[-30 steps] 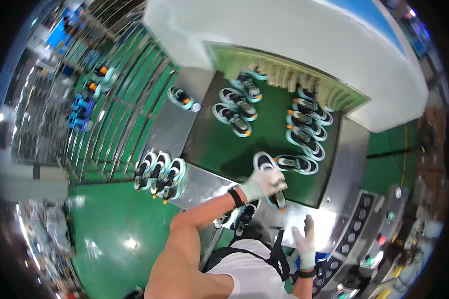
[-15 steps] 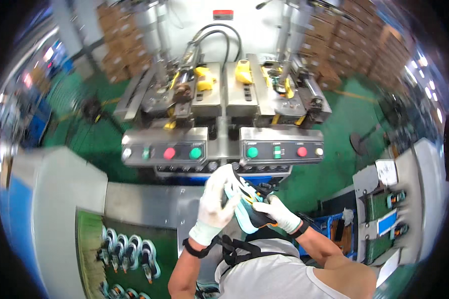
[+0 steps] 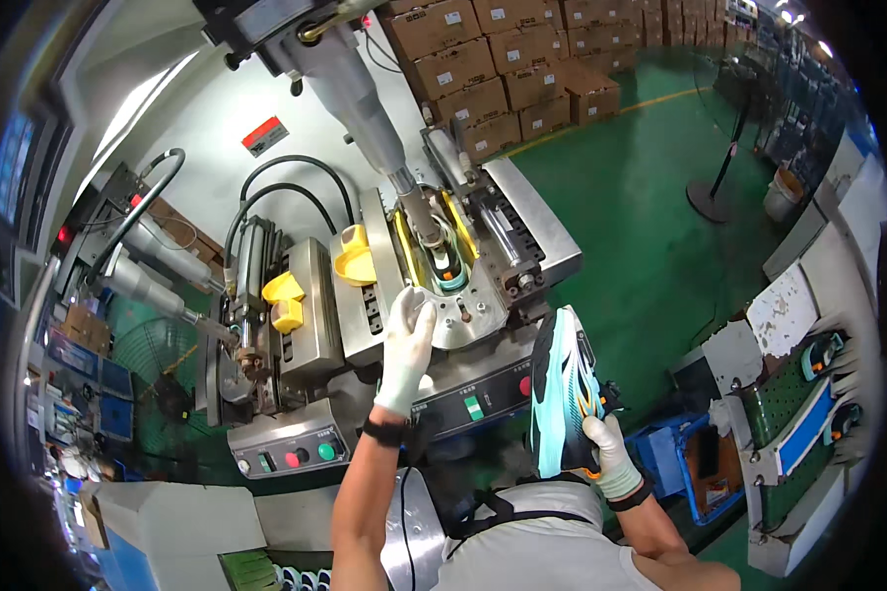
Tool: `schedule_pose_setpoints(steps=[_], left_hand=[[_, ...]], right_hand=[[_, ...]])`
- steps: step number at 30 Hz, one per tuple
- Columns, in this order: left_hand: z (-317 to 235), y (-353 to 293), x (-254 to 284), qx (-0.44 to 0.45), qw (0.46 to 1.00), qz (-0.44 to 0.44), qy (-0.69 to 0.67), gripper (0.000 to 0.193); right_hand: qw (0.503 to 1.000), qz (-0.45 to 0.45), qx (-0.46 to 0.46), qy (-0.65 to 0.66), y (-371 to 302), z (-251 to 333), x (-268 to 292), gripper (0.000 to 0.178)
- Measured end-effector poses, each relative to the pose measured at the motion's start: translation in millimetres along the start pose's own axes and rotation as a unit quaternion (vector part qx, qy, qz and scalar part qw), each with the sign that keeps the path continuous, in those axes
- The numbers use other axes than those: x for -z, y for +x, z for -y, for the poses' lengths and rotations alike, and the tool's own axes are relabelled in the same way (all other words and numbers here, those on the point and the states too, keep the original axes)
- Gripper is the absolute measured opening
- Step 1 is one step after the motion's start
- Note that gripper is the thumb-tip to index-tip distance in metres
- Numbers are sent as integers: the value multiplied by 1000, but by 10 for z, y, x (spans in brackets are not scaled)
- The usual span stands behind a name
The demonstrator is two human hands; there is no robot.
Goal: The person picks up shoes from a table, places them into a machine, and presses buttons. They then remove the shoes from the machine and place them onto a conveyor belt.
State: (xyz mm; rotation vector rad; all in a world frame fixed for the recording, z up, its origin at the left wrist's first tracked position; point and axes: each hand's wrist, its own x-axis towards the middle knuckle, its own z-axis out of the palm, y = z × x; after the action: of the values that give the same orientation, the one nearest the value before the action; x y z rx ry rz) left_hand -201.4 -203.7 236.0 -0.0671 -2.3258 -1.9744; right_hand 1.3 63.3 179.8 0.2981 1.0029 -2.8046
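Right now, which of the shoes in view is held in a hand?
The turquoise and black shoe in the right hand. The others are unheld: one shoe sits in the machine, two shoes at far right, several shoes at the lower edge.

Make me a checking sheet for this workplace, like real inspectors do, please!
Surface: press plate, shiny metal with small bolts.
Job's things: teal, black and white shoe held up; another shoe sits under the press ram, between yellow pads.
Clutter: blue crate on the right, loose items inside.
Left hand: gloved, by the plate's near edge; touching or not, I can't tell.
Right hand: gloved, holding the first shoe.
Cables: black hoses looping behind; thin black cord low in the picture.
Surroundings: green floor, stacked cardboard boxes, standing fan, white bucket.
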Motion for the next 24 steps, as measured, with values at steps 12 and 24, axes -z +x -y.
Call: schedule_pose_setpoints(steps=[12,24], left_hand=[[1542,1880,-587,57,955,-37,290,62],[1315,1326,550,120,991,57,15,28]], right_hand=[[992,-79,91,-48,274,244,14,76],[976,-47,69,-202,721,135,-322,49]])
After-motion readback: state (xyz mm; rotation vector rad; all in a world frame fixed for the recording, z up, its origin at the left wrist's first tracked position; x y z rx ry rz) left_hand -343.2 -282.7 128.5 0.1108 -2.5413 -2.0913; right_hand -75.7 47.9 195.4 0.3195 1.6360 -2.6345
